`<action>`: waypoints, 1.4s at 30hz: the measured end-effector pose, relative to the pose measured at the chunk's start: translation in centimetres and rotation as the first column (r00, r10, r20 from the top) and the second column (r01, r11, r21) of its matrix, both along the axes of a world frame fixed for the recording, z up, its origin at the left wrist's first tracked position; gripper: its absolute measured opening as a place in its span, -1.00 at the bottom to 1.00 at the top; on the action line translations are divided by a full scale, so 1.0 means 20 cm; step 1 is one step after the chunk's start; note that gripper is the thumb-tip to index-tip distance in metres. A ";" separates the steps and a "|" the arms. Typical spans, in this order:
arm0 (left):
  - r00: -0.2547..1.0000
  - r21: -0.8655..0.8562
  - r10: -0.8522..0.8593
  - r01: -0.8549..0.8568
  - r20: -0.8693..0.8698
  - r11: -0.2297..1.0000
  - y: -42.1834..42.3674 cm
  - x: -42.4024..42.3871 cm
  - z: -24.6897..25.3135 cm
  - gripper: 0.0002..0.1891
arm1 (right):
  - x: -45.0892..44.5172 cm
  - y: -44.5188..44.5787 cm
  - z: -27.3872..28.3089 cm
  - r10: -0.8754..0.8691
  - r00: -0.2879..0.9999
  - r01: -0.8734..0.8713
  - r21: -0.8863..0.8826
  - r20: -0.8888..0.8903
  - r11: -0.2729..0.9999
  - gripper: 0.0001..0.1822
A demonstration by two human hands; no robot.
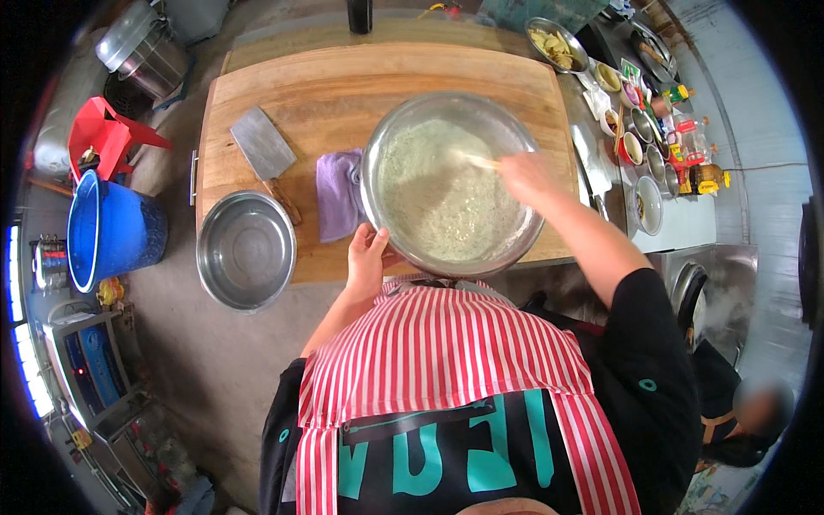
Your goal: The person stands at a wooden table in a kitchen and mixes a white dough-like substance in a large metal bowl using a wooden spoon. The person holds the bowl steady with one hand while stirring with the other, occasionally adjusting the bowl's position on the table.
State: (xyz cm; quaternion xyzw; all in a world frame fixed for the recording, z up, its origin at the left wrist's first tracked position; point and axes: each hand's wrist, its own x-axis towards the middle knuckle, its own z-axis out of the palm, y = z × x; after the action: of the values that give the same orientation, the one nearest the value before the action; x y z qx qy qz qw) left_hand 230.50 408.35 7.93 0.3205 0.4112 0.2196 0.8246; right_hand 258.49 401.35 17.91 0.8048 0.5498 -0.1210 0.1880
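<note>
A large steel mixing bowl (450, 267) sits at the front of the wooden board, tilted slightly towards me. Pale, wet batter (463, 219) with small bubbles covers its inside. My left hand (368, 254) grips the bowl's near left rim, thumb on top. Over the right side of the bowl, my right hand (524, 177) is closed on pale sticks (479, 161), probably chopsticks, whose tips reach into the batter. Hand and sticks are blurred by motion. A folded purple towel (336, 203) lies left of the bowl, partly hidden by it.
On the wooden board (309, 84) lie a cleaver (262, 145) and a smaller steel basin (246, 248). Sliced food fills a bowl (557, 48) at the far right. Small bowls and oil bottles (705, 179) line the right counter. A blue bucket (122, 225) stands left; another person (727, 412) is at lower right.
</note>
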 end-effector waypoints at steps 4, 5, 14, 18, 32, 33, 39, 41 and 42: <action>1.000 -0.012 -0.012 0.013 0.005 1.000 0.01 -0.01 -0.04 -0.87 | -0.25 -0.04 -0.14 0.058 0.987 -0.060 -0.005 -0.147 0.998 -0.82; 1.000 -0.016 -0.017 0.018 0.013 1.000 0.01 -0.02 -0.06 -0.87 | -0.21 -0.10 -0.16 0.087 0.985 -0.092 -0.028 -0.151 0.995 -0.81; 1.000 -0.014 -0.018 0.019 0.017 1.000 0.01 -0.01 -0.03 -0.85 | -0.28 -0.11 -0.16 0.090 0.978 -0.089 0.011 -0.189 0.996 -0.80; 0.998 0.002 -0.034 0.034 0.049 0.999 0.01 -0.01 -0.04 -0.84 | -0.06 -0.20 -0.22 0.063 0.993 -0.064 -0.004 -0.098 0.998 -0.82; 0.999 0.019 -0.032 0.031 0.020 0.999 0.00 -0.01 -0.05 -0.86 | -0.14 -0.04 -0.17 0.000 1.000 0.000 0.072 0.007 0.997 -0.83; 0.999 0.022 -0.047 0.047 0.014 0.999 0.01 0.00 -0.05 -0.85 | -0.12 -0.08 -0.33 0.081 0.996 -0.081 -0.006 -0.028 0.997 -0.82; 0.999 -0.003 -0.037 0.037 0.039 0.999 0.00 0.00 -0.04 -0.82 | 0.02 -0.11 -0.06 0.019 1.000 -0.019 -0.030 -0.005 0.999 -0.81; 0.999 0.013 -0.036 0.035 0.014 0.999 0.00 -0.01 -0.04 -0.82 | -0.06 0.04 -0.02 0.085 0.996 -0.086 0.036 0.025 0.996 -0.80; 1.000 0.021 -0.030 0.030 0.000 0.999 0.00 -0.01 -0.04 -0.82 | -0.13 0.07 -0.04 0.117 0.993 -0.116 0.047 -0.008 0.992 -0.80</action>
State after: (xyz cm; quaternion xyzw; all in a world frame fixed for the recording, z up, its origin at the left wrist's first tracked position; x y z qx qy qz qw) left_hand 230.28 408.43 7.14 0.3351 0.4040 0.2115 0.8245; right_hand 255.98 402.76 17.07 0.7749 0.5995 -0.1011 0.1729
